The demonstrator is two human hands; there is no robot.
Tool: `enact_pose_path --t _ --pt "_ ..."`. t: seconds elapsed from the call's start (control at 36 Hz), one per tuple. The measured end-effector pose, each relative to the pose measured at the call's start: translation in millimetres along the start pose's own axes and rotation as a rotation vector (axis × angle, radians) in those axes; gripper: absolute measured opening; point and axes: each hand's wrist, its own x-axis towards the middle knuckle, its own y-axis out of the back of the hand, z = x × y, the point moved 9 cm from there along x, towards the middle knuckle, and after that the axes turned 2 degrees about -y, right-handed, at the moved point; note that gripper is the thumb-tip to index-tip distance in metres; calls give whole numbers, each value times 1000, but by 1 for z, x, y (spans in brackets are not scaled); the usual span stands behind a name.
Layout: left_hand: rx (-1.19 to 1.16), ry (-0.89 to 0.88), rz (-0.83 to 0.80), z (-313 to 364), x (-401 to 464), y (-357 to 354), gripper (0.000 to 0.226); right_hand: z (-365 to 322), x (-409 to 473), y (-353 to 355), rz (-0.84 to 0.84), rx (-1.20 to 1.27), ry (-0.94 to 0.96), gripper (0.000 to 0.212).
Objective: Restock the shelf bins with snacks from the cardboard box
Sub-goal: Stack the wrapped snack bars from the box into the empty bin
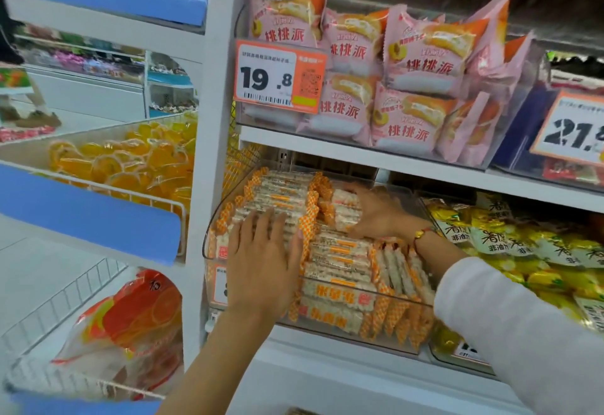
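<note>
- Head view looks down at a clear plastic shelf bin [209,244] packed with orange-and-white checkered snack packs [336,258], sitting on the lower white shelf [327,359].
- Left hand [261,264] lies flat, palm down, on the left rows of packs near the bin's front; its fingers [258,222] are straight and slightly spread, pressing rather than gripping.
- Right hand [376,212] reaches further back into the bin, fingers curled around a small bunch of the same packs [343,212], holding it just above or against the stacked ones, can't really tell which.
- Right wrist has a red string bracelet [421,235] and a white sleeve [510,316].
- Shelf above holds a bin of pink cake packets [421,65] with an orange price tag [281,76] reading 19.8.
- Yellow snack bags [510,238] fill the bin just to the right.
- Off to the left, a wire basket [157,199] holds orange jelly cups [130,166].
- The cardboard box isn't visible from this angle.
</note>
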Motion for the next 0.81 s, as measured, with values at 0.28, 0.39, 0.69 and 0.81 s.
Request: enact_pose_path --t 0.28,0.39,0.69,0.81 --pt "7 -2 -18 2 1 -3 70 -10 12 -4 -100 203 23 76" --pt "18 -12 -18 2 2 -2 70 -11 16 -3 -66 35 -12 78" --pt "7 -20 -17 2 1 -2 68 -5 -7 3 40 41 76 95" --pt "12 -18 -9 2 1 -3 65 3 -18 -8 69 -3 59 90"
